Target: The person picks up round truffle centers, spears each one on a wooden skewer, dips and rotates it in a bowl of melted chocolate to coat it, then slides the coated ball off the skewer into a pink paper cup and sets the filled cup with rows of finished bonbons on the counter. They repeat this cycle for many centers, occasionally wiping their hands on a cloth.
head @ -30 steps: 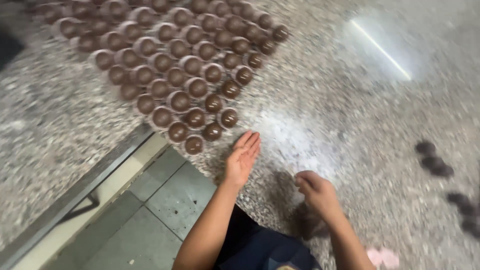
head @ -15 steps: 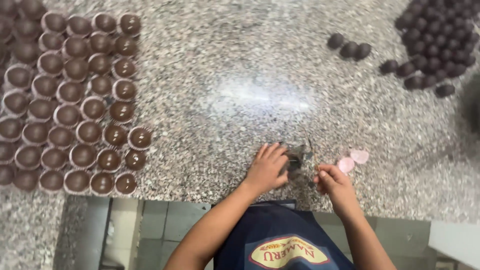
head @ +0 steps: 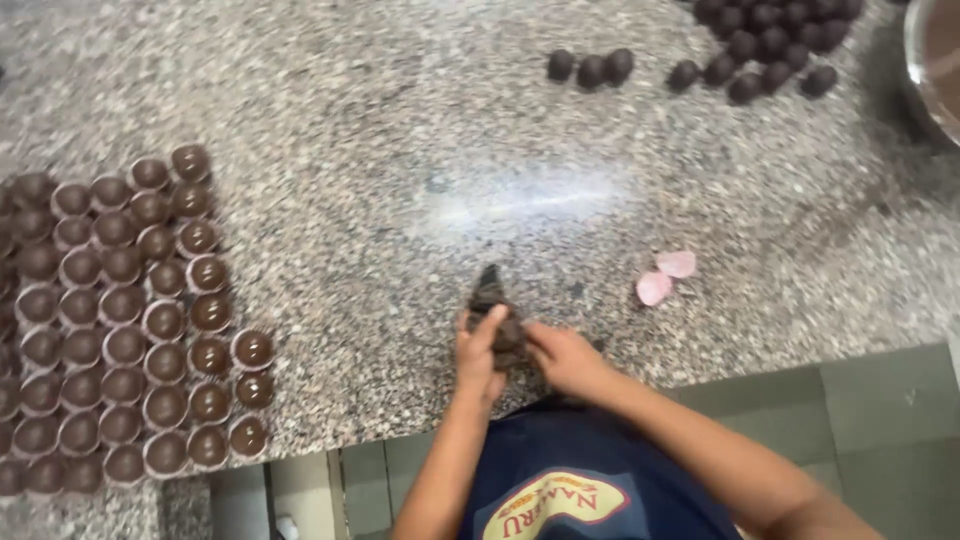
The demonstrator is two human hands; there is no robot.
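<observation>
Hands: I see left hand (head: 478,350) and right hand (head: 562,358) together, clamped on a dark piping bag (head: 497,312).
Done: filled chocolate cups (head: 130,320) in rows, left on desk (head: 400,150).
Left: bare chocolate balls (head: 760,40) far right.

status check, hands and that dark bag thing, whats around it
Both hands, left hand and right hand, closed on the dark piping bag, tip up. Filled paper cups at left, two pink cups at right. Counter bare around the bag.
</observation>
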